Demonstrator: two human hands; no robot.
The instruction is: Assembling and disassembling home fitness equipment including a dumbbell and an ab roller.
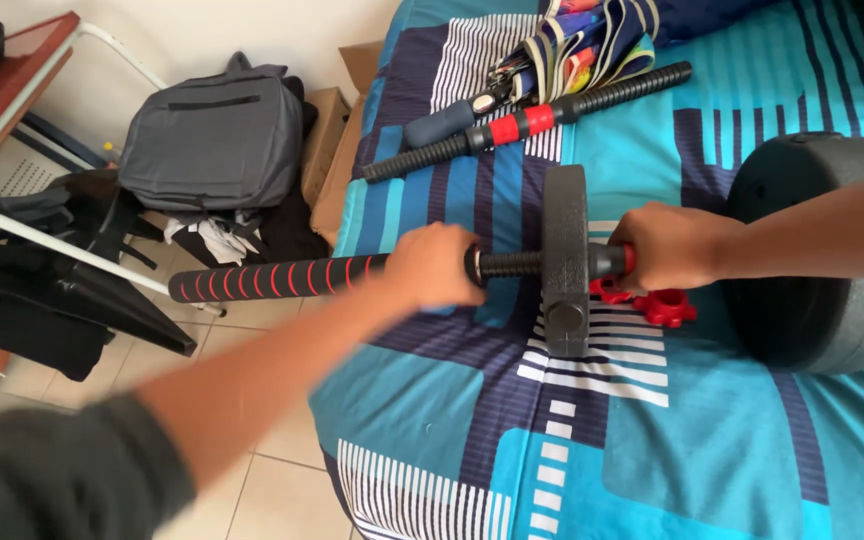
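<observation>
Gripping the dumbbell bar with both hands, left hand and right hand fingers wrapped tight, keep it level so the weight plate stays square above the bed.

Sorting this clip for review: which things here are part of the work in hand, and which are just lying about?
In hand:
left hand and right hand gripping the dumbbell bar
weight plate on it
red collar nuts
stacked weight plates

Lying about:
second bar
folded umbrella
grey backpack
cardboard box
</observation>
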